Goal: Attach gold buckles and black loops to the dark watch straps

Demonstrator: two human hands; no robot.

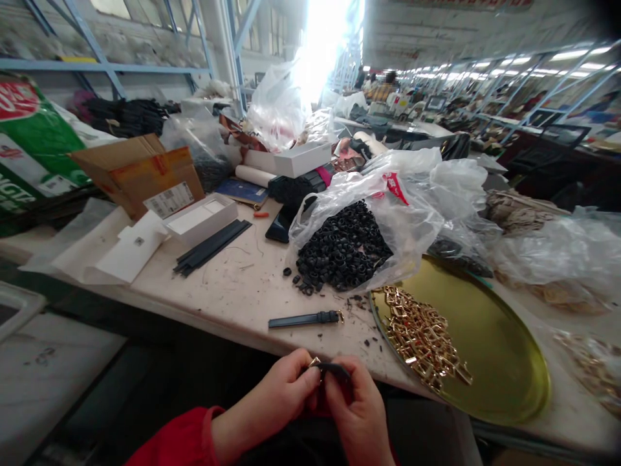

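Just off the table's front edge, my two hands meet over a dark watch strap (334, 370). My left hand (284, 391) pinches a small gold buckle (314, 362) at the strap's end. The fingers of my right hand (359, 408) are closed around the strap itself; its lower part is hidden by my hands. Beyond them another dark strap (303, 319) lies flat on the table, a gold buckle at its right end. Many gold buckles (422, 333) are heaped on a round gold tray (504, 356) to the right. Black strap loops (339, 249) spill from a clear plastic bag (412, 220).
Dark strips (213, 246) lie by an open white box (204, 217) on the left, near a cardboard box (145, 175). A black phone-like object (279, 226) sits beside the bag. More plastic bags (567, 252) crowd the right. The table edge (194, 317) runs before me.
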